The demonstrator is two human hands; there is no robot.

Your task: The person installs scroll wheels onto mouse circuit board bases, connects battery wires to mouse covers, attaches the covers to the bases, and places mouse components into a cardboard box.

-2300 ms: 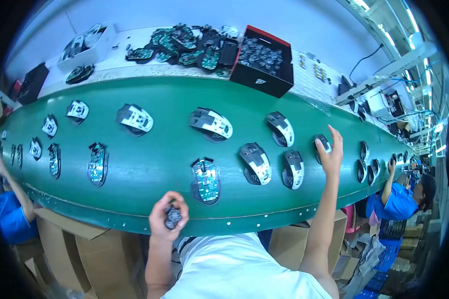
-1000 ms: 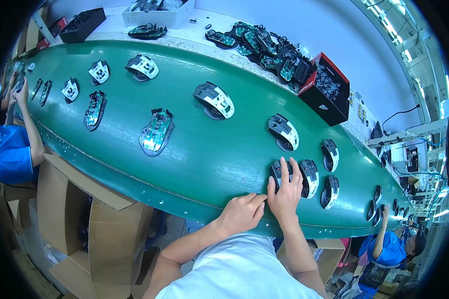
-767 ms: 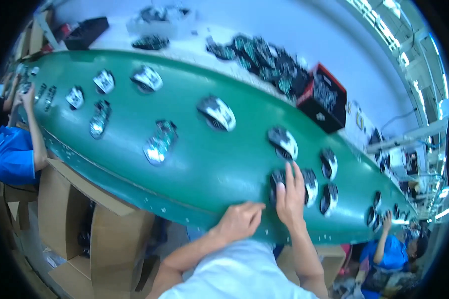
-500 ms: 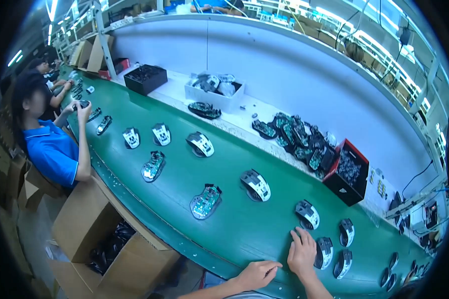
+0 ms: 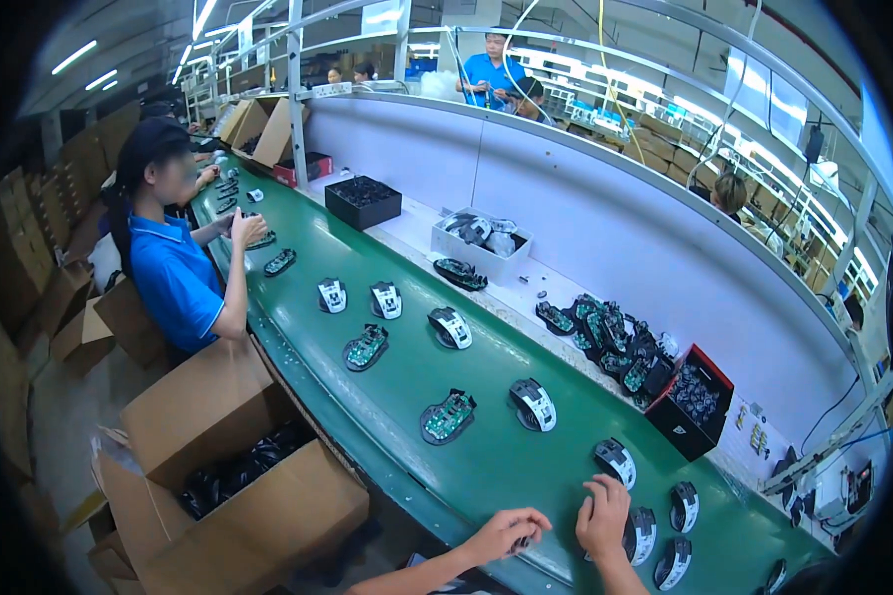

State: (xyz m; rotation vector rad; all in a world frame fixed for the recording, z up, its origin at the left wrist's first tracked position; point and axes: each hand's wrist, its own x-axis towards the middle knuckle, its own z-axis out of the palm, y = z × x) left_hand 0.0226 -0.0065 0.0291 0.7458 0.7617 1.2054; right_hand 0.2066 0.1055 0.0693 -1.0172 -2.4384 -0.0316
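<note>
My left hand is over the near edge of the green conveyor belt, fingers curled in; a small dark thing shows in the palm, too small to name. Beside it, my right hand is held over the belt, fingers bent and a little apart, nothing visible in them. Closest to it are a white-and-black computer mouse shell just beyond and another mouse shell partly behind the hand. Two more shells lie to the right, one mouse shell farther off. A mouse base with green circuit board lies up the belt.
On the ledge are a heap of circuit-board mouse bases, a black-and-red box of small parts and a white box. A co-worker in blue works at the left. An open carton with dark parts stands beside the belt.
The view has swung up and left, showing more of the co-worker and carton. My left hand's fingers have straightened somewhat; the right hand stays beside the same mouse shells.
</note>
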